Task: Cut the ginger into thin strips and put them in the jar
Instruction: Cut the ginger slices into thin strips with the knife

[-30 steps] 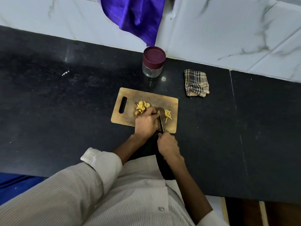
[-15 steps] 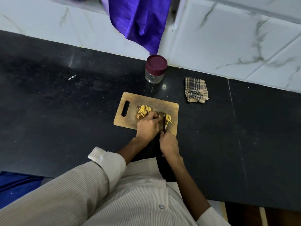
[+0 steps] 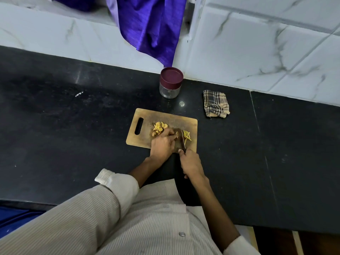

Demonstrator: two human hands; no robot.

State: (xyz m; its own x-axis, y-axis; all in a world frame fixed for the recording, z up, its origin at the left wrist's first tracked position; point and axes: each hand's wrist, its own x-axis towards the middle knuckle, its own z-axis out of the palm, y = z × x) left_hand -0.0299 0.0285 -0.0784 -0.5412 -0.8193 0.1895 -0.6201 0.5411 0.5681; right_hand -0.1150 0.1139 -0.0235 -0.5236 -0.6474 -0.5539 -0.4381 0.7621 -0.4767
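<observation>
A wooden cutting board [image 3: 147, 124] lies on the black counter. On it sits a pile of round ginger slices [image 3: 159, 127] and, to the right, a small heap of thin yellow ginger strips [image 3: 187, 136]. My left hand [image 3: 162, 144] pins a small ginger piece [image 3: 176, 134] against the board with its fingertips. My right hand [image 3: 191, 162] grips the handle of a knife [image 3: 183, 140], whose blade stands between the held piece and the strips. A glass jar [image 3: 170, 83] with a maroon lid on stands behind the board.
A folded checked cloth [image 3: 216, 103] lies to the right of the jar. A purple cloth [image 3: 147, 24] hangs down the white marble wall above the jar. The black counter [image 3: 64, 126] stretches wide on both sides.
The camera view has shifted, so everything sits lower in frame. The knife blade has moved closer to the strips; both hands stay at the board.
</observation>
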